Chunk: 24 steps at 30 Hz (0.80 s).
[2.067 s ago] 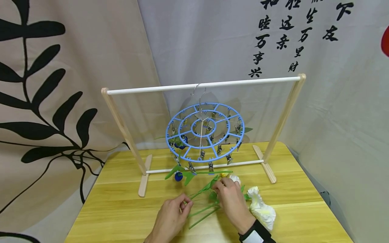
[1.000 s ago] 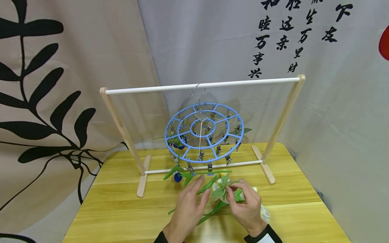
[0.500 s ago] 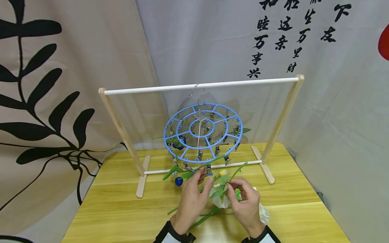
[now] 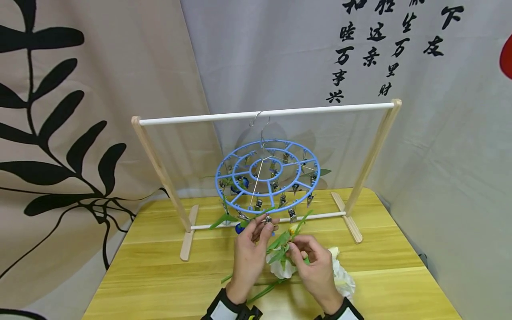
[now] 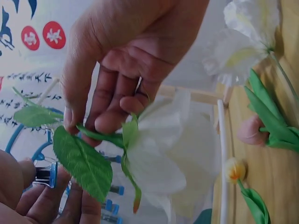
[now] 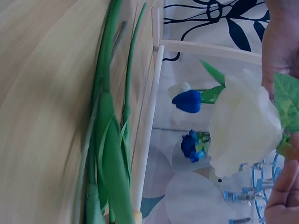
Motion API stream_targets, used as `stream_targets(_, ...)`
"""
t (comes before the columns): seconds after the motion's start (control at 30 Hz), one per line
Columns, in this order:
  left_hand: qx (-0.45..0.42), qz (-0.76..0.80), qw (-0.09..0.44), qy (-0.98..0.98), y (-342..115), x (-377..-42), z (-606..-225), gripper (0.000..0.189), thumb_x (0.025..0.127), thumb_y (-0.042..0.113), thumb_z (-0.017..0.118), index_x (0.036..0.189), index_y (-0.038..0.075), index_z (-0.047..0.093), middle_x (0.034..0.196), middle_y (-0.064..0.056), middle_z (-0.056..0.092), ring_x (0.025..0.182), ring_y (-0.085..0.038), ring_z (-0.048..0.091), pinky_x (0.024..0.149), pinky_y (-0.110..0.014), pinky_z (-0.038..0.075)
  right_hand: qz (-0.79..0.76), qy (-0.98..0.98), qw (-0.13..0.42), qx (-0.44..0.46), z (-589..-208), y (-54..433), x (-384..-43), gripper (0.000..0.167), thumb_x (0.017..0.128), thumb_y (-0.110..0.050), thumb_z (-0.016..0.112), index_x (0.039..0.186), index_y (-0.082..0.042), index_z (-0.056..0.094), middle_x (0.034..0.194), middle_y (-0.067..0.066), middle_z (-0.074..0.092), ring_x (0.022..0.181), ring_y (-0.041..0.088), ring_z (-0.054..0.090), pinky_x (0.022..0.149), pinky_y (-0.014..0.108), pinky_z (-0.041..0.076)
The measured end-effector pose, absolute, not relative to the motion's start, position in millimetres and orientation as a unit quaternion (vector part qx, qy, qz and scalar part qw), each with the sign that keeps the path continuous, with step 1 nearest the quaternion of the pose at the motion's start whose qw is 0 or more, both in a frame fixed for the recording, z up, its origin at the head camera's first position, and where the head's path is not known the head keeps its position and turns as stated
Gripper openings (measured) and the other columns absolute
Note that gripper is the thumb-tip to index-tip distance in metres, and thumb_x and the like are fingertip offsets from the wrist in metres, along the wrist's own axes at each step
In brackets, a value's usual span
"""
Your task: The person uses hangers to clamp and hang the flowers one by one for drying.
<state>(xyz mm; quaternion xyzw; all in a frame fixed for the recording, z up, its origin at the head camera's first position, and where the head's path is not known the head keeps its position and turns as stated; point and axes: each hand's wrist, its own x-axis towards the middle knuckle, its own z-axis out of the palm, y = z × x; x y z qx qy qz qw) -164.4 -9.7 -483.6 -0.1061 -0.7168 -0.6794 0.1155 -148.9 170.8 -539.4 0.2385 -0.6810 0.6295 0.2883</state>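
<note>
My right hand [image 4: 314,262] pinches the short green stem of a white rose [image 5: 173,149], its bloom hanging downward and serrated leaves [image 5: 84,161] around the stem. Beside it, my left hand [image 4: 249,255] holds a small metal clip [image 5: 46,175] with blue tips between thumb and fingers, at the front rim of a round blue clip hanger [image 4: 250,210]. The rose's stem end stands close to the clip. Blue flowers [image 6: 188,101] hang from the hanger's left side, one just behind my left fingers.
The hanger hooks onto a white rod [image 4: 320,109] of a wooden rack [image 4: 370,155]. On the table [image 4: 160,284] lie green flower stems [image 6: 112,149], a yellow-orange tulip [image 5: 235,170], a pink tulip [image 5: 252,130] and a white ruffled flower [image 4: 343,275]. A printed cloth stands behind.
My right hand has picked up the white rose from the table and turned it bloom down. My left hand has risen to the hanger and taken a clip; the hanger has tilted and turned.
</note>
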Motion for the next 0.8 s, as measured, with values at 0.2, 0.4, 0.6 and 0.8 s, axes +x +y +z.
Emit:
stream_targets(0.2, -0.108, -0.705, 0.090, -0.695, -13.5, -164.7, -478.3, 0.027, 0.116, 0.017, 0.074, 0.142, 0.011, 0.076, 0.130, -0.007, 0.089, 0.111, -0.026, 0.087, 0.101, -0.026, 0.067, 0.643, -0.694, 0.249, 0.207, -533.9, 158.5, -146.4, 0.023, 0.104, 0.017, 0.075, 0.119, 0.000, 0.078, 0.099, 0.019, 0.083, 0.083, 0.017, 0.084, 0.069, 0.026, 0.067)
stream_targets(0.4, -0.113, -0.709, 0.082, -0.691, -19.0, -166.3, -474.7, 0.027, 0.114, 0.012, 0.076, 0.140, 0.007, 0.073, 0.128, -0.013, 0.089, 0.106, -0.015, 0.084, 0.096, -0.025, 0.066, 0.657, -0.692, 0.223, 0.200, -532.0, 149.6, -145.5, 0.019, 0.107, 0.013, 0.075, 0.119, -0.002, 0.078, 0.097, 0.017, 0.083, 0.082, 0.019, 0.083, 0.069, 0.025, 0.066)
stream_targets(0.6, -0.113, -0.727, 0.072, -0.673, -25.5, -167.2, -473.4, 0.032, 0.113, 0.008, 0.076, 0.141, -0.003, 0.067, 0.130, -0.023, 0.086, 0.109, -0.010, 0.082, 0.093, -0.023, 0.066, 0.670, -0.684, 0.207, 0.204, -532.5, 143.1, -145.4, 0.014, 0.109, 0.010, 0.074, 0.118, 0.001, 0.077, 0.097, 0.023, 0.082, 0.082, 0.022, 0.084, 0.075, 0.026, 0.068)
stream_targets(0.8, -0.109, -0.736, 0.065, -0.665, -29.8, -168.5, -470.3, 0.030, 0.114, 0.009, 0.075, 0.139, -0.004, 0.065, 0.130, -0.026, 0.085, 0.110, -0.007, 0.083, 0.092, -0.024, 0.067, 0.676, -0.702, 0.173, 0.146, -526.7, 139.6, -144.0, 0.007, 0.110, -0.001, 0.079, 0.115, -0.005, 0.080, 0.097, 0.017, 0.086, 0.082, 0.019, 0.085, 0.070, 0.025, 0.065)
